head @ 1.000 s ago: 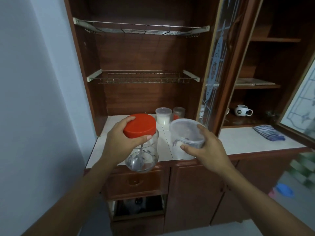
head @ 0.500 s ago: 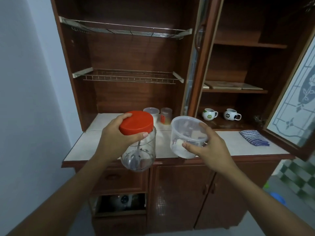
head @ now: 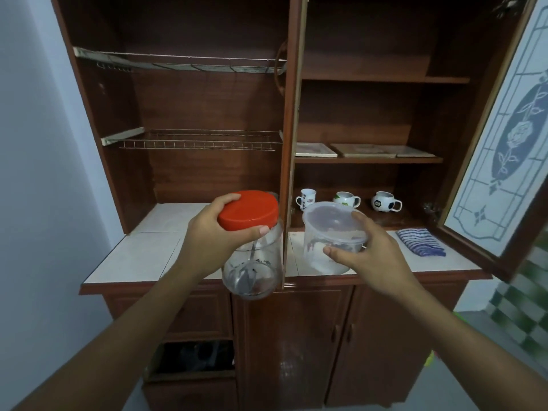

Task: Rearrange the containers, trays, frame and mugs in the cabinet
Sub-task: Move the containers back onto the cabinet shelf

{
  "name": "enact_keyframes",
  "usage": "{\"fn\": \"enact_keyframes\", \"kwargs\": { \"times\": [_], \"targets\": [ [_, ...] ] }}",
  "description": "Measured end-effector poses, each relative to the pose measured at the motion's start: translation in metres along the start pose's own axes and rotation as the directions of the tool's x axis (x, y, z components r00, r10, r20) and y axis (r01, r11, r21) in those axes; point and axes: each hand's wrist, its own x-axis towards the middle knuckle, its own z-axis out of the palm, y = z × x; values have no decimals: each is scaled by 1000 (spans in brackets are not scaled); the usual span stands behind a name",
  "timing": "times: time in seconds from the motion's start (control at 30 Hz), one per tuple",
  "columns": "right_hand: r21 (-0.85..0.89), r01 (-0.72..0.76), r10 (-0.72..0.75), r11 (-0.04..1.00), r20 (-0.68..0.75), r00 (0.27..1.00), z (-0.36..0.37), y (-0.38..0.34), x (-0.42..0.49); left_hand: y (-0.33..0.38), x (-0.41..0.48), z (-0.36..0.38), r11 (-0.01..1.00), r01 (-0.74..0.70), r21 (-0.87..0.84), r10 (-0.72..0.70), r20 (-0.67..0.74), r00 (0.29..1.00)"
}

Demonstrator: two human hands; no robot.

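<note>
Both containers have drifted right across the cabinet front, each in the same grasp. The jar (head: 252,262) hangs upright off the table (head: 142,250), long axis vertical, a spoon leaning inside. The left hand (head: 207,235) holds it from above, fingers (head: 228,200) and thumb clamped round the red lid (head: 249,209). The tub (head: 329,229), lidded and upright, is held by the right hand (head: 373,256), thumb on its near wall, fingers curled over the far rim.

An open door (head: 289,173), seen edge-on, stands between the two. The jar is just left of it, whether touching I cannot tell. The tub is already before the right bay, with three mugs (head: 345,199) beyond it and the flat trays (head: 364,150) one shelf up. The right hand is nearer that bay. The jar would probably have to go round the door to follow.
</note>
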Motion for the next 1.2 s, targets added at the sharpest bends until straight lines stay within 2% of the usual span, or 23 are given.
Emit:
{"fn": "enact_keyframes", "kwargs": {
  "times": [0.5,0.9,1.2],
  "targets": [
    [8,-26,27,1000,-73,997,-72,46,14,50,14,66,999,-10,-31,12,56,998],
    [2,9,-9,1000,8,1000,-150,107,55,110,24,160,999,26,-32,-26,3,1000],
    [11,42,-42,999,-8,999,-169,119,86,124,58,187,999,12,-38,-11,12,1000]
  ]
}}
